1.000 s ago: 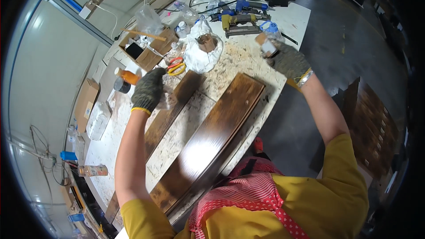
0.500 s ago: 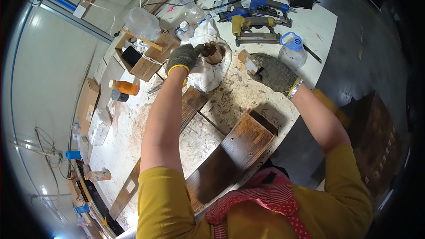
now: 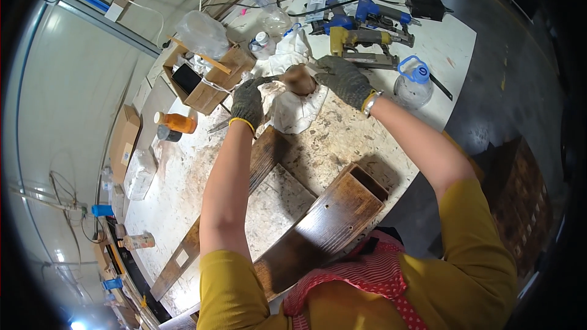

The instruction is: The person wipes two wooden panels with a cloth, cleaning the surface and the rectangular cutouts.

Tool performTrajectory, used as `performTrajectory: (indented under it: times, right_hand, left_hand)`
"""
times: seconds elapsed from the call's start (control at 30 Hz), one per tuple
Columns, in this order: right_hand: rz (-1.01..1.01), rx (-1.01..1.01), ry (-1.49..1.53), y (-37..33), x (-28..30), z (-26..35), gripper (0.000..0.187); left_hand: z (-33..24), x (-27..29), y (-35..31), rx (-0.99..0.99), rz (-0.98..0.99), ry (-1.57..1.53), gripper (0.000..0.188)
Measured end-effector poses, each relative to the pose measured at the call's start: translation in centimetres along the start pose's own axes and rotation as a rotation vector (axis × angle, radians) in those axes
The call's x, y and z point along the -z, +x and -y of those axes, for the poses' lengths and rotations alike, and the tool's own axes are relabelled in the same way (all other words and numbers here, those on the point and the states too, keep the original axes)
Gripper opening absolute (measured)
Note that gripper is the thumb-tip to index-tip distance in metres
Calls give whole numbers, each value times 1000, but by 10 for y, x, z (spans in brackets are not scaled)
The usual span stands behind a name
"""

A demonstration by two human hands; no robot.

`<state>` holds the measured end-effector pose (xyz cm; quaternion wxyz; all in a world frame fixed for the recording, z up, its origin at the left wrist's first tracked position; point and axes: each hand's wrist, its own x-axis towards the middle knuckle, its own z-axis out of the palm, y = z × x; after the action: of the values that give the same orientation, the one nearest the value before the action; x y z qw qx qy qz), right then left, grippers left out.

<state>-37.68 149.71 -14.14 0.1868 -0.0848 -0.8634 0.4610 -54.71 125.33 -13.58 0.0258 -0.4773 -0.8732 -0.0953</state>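
A round brown cup (image 3: 301,85), its upper part blurred, stands on a crumpled white cloth (image 3: 293,114) at the far middle of the table. My left hand (image 3: 247,104), in a dark grey glove with a yellow cuff, is left of it and grips its rim with outstretched fingertips. From the right, my right hand (image 3: 347,79), gloved the same way, reaches to the cup with its fingers closed together. What those fingers hold is hidden in the blur. Nearer me lie a dark-stained wooden box piece (image 3: 339,205) and a long stained board (image 3: 267,153).
Nail guns, one yellow (image 3: 361,40) and two blue, lie at the back right beside a clear jug (image 3: 414,88). Left are a cardboard box (image 3: 214,88) with a phone, an orange bottle (image 3: 175,122) and a dark jar (image 3: 168,133). The table's right edge borders the floor.
My right hand has moved left to the cup; the whitish-brown piece it held no longer shows clearly. My left hand has shifted slightly down and turned, still at the cup.
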Motion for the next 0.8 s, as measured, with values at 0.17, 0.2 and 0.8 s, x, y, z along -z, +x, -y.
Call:
performTrajectory:
  times: [0.17,0.2,0.8]
  right_hand:
    - [-12,194,-177,20,-24,4,43]
    - [1,214,-197,22,-25,7,43]
    - [218,-351,419,26,-12,23,26]
  left_hand:
    - [15,-7,-4,-309,-100,114,55]
    - [16,-8,-4,-279,-63,118,57]
    - [14,-10,-12,-305,-228,139,67]
